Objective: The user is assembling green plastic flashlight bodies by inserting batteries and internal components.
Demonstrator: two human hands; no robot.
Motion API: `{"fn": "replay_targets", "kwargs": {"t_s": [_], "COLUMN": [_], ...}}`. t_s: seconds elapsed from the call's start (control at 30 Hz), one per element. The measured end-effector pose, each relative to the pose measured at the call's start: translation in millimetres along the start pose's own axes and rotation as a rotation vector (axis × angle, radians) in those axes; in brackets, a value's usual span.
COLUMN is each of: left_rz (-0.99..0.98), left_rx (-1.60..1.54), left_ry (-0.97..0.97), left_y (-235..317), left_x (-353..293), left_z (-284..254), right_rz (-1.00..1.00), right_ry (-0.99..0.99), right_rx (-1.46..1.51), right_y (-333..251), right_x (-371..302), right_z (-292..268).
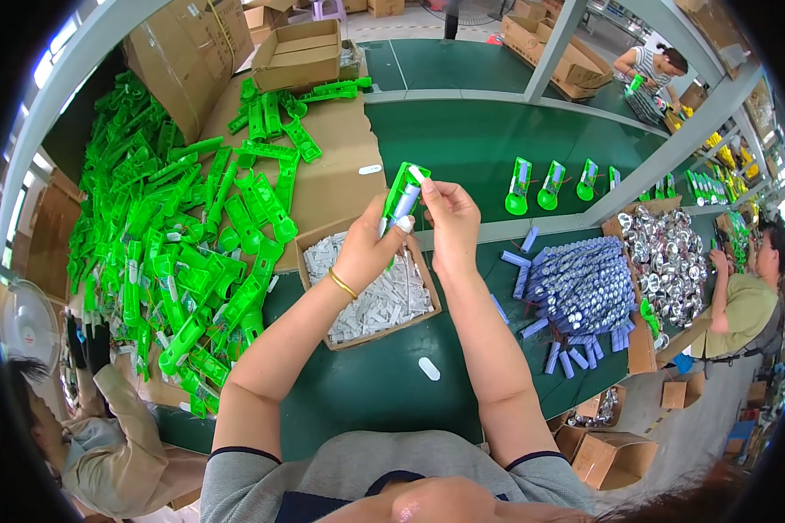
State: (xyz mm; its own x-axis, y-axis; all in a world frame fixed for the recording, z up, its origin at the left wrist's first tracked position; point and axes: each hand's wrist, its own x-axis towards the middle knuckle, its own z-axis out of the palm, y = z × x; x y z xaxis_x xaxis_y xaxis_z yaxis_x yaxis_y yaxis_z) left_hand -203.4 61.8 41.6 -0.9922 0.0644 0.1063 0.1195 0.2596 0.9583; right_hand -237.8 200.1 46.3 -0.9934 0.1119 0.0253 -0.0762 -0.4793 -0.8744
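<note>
My left hand grips a green plastic housing, its thumb tip covered in white. A blue cylindrical battery lies inside the housing. At the housing's upper end my right hand is closed, thumb and forefinger pinching a small white strip against it. Just below my hands stands a shallow carton full of pale grey-white plastic strips. A white rounded strip lies on the green table nearer me, and another white strip on the cardboard beyond.
Green housings are heaped at left. Blue batteries are stacked at right beside a carton of shiny metal parts. Several filled green housings stand in a row on the far bench, behind a metal rail. Co-workers sit left and right.
</note>
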Motion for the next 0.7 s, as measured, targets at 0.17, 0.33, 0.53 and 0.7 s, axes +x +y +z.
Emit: {"fn": "replay_targets", "kwargs": {"t_s": [0.17,0.33,0.53,0.7], "left_rz": [-0.054,-0.039,-0.021,0.059], "left_rx": [-0.103,-0.002,-0.018,0.206], "left_ry": [-0.069,-0.081,-0.261,-0.121], "left_y": [-5,-5,-36,-23], "left_x": [16,28,58,33], "left_z": [-3,-4,-7,-83], "right_rz": [-0.011,-0.070,0.033,0.052], "right_ry": [-0.114,-0.108,-0.307,-0.159], "right_rx": [-0.228,-0.336,-0.561,-0.736], "right_y": [-8,3,6,19], "right_x": [25,54,98,195], "right_z": [-14,-13,-33,-113]}}
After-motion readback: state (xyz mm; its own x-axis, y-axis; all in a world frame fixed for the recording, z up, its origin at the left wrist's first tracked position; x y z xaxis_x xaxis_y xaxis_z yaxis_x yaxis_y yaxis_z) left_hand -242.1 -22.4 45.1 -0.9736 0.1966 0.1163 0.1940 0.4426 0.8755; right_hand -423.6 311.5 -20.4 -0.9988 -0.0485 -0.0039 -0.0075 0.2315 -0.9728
